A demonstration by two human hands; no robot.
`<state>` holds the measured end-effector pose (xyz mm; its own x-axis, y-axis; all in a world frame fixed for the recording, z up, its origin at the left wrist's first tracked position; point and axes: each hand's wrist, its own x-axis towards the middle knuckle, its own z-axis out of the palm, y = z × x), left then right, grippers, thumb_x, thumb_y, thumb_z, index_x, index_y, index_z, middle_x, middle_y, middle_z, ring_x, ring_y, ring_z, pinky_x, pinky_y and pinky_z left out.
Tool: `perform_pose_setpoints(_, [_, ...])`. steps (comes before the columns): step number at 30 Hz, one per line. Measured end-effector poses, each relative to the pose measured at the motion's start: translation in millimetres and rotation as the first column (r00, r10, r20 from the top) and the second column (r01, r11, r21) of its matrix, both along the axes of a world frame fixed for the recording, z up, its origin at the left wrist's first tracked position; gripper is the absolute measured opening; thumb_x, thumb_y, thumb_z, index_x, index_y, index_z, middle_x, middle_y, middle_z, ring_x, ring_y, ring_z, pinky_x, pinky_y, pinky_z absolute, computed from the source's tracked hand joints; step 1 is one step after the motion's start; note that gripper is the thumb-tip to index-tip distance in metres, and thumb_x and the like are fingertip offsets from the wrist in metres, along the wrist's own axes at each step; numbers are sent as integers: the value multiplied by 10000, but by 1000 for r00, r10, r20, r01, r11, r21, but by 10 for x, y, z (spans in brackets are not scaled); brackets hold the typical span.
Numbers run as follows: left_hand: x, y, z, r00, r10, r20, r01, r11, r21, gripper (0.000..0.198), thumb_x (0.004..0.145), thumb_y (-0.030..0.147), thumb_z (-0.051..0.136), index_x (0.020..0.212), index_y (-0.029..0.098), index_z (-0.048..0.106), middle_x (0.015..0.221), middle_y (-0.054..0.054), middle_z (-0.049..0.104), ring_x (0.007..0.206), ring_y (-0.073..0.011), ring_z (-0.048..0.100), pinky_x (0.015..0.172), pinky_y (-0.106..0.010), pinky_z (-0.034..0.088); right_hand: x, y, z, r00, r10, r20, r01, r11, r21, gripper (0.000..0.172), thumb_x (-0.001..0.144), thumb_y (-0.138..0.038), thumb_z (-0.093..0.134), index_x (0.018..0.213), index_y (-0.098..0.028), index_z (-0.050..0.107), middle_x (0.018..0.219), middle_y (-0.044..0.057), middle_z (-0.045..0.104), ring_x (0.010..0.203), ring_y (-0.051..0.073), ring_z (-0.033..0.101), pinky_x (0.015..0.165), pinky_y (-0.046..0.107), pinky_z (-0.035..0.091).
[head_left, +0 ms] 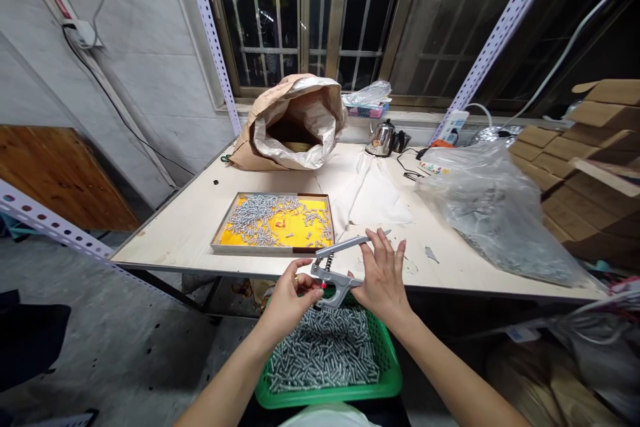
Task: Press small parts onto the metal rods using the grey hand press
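Observation:
A pair of grey snap-fastener pliers (339, 284) with a coil spring and a red part at the jaw is held above the green basket (327, 399). My right hand (384, 277) is closed around its two spread handles, fingers on the upper one and thumb at the lower one. At the jaw end, my left hand (291, 297) has thumb and fingers pinched close to the red part; whatever lies between the fingertips is too small to make out. Beneath both hands, small silvery screw-like pieces (325, 353) fill the basket.
A shallow tray (270, 251) with a yellow bottom and more small metal pieces lies on the table (170, 240). Behind it rests an open paper sack (250, 140). A steel kettle (381, 139), a clear plastic bag (505, 213) and stacked cardboard boxes (595, 147) occupy the right side.

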<state>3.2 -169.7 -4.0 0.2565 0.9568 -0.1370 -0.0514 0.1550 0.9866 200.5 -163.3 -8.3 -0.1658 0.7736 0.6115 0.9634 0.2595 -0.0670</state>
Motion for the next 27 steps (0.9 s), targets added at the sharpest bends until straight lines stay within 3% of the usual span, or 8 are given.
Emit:
perform_pose_setpoints(9, [-10, -35, 28, 999, -7, -48, 8, 1000, 15, 540, 677, 225, 701, 1149, 177, 443, 672, 40, 570, 681, -144, 546, 652, -260, 368, -13, -14, -3, 1000, 27, 9, -27, 999, -23, 622, 736, -253, 502, 1314, -77, 352, 1468, 211, 279, 1402, 334, 137, 1090, 649, 29])
perform_pose_setpoints(20, [-6, -45, 14, 1000, 20, 4, -20, 999, -28, 551, 662, 224, 725, 1136, 175, 447, 680, 36, 585, 687, -141, 562, 678, -267, 386, 9, 9, -14, 999, 48, -7, -48, 999, -11, 530, 764, -275, 502, 1255, -92, 425, 1383, 203, 400, 1372, 337, 226, 1078, 667, 46])
perform_pose_setpoints(27, [-13, -31, -45, 998, 43, 54, -40, 997, -68, 552, 614, 246, 768, 1077, 180, 473, 668, 33, 593, 650, -138, 567, 654, -263, 391, 5, 50, 8, 995, 94, 10, -95, 996, 7, 377, 779, -294, 505, 1123, -140, 523, 1301, 182, 482, 1311, 319, 341, 1080, 659, 59])
